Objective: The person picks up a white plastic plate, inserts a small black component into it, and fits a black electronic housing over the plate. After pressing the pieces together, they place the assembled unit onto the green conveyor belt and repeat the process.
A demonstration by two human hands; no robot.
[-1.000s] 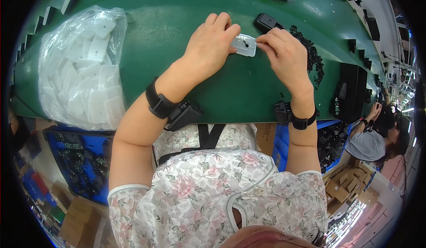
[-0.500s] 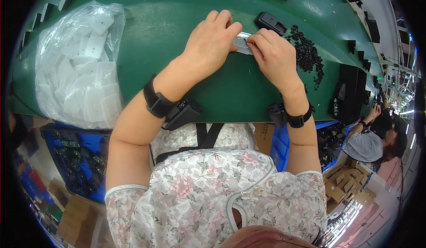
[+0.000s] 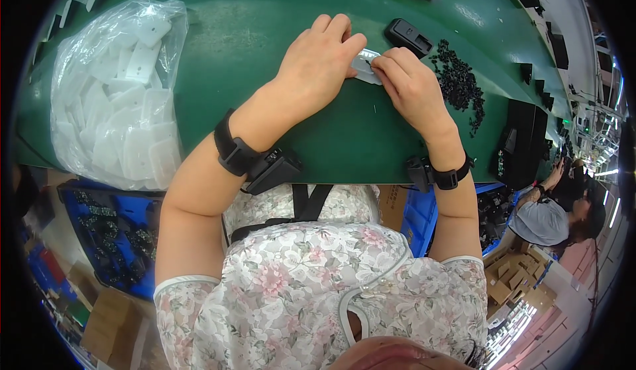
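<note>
While the left hand [image 3: 317, 62] is pinning a small white plastic piece [image 3: 366, 65] to the green table [image 3: 278, 12], the right hand [image 3: 405, 85] is pinching its near edge — seemingly fitting something — needing black bits [image 3: 460, 85] lying right.

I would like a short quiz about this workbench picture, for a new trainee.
1. True or false: both hands touch the small white plastic piece.
2. What lies at the person's left on the green table? A) a bag of white plastic pieces B) a red toolbox C) a kettle
3. Fill in: the pile of small black parts lies on the ____ hand's side.

Key: 1 true: left hand and right hand meet on it. 2 A, the bag. 3 right.
</note>
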